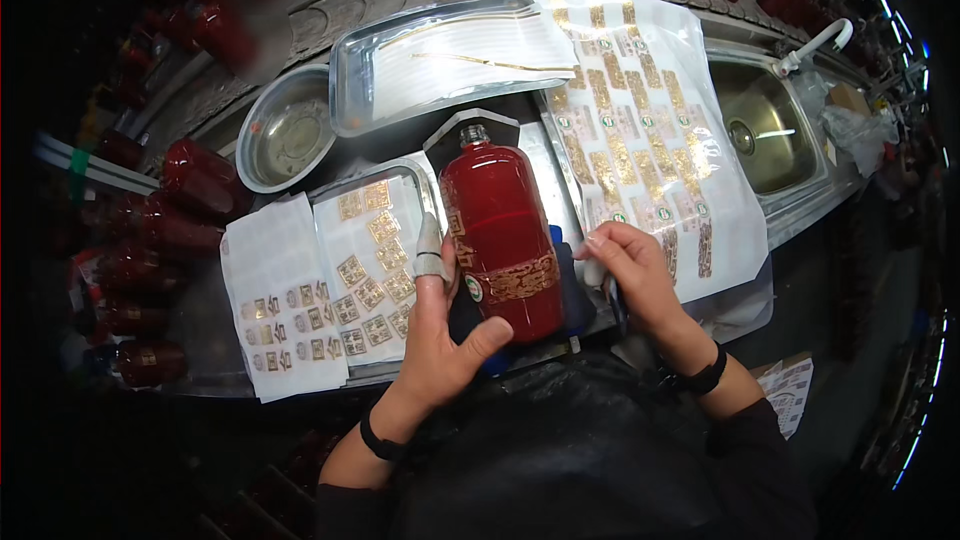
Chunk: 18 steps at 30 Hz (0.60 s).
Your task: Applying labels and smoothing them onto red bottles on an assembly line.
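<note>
A dark red bottle (500, 230) lies on its side on a dark holder in front of me, neck pointing away, with a gold band label near its base. My left hand (440, 325) cups the bottle's left side and base; a pale cot covers its raised index finger. My right hand (635, 270) rests to the right of the bottle, its fingertips pinched at the edge of a white sheet of gold stickers (650, 130). What sits between those fingertips is too small to tell.
Two more sticker sheets (310, 290) lie at my left, one in a shallow tray. Behind stand a metal tray (440, 60), a steel bowl (285, 130) and a sink (765, 125) with a white tap. Red bottles (170, 230) crowd the left side and back edge.
</note>
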Available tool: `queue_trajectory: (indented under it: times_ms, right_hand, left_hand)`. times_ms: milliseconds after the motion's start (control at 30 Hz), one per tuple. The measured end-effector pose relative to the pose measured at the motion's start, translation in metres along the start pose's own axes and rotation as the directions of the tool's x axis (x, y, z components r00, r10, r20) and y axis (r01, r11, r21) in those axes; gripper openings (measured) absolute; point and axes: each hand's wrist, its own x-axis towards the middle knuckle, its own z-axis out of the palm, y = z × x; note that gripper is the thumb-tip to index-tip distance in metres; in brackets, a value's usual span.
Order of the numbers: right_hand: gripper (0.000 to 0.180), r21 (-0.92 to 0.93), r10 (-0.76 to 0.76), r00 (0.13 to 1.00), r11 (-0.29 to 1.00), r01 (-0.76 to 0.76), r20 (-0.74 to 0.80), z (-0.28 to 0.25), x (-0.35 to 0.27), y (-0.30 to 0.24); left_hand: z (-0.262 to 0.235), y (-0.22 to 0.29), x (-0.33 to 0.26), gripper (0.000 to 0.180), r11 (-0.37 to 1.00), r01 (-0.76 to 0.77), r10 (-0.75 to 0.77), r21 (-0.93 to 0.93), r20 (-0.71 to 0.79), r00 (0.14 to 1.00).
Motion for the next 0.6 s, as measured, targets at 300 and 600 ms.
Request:
queue_trajectory:
  times_ms: [300,600]
  right_hand:
    - [0.031,-0.124,-0.02,0.996,0.992,0.031,0.085,0.022,0.004,0.015]
    - [0.035,-0.122,-0.008,0.988,0.992,0.026,0.152,0.014,0.005,0.008]
  left_hand:
    - [0.001,-0.011,0.015,0.069,0.994,0.061,-0.064,-0.085,-0.024,0.998]
    - [0.003,-0.007,0.014,0.078,0.991,0.093,-0.098,-0.093,-0.045,0.994]
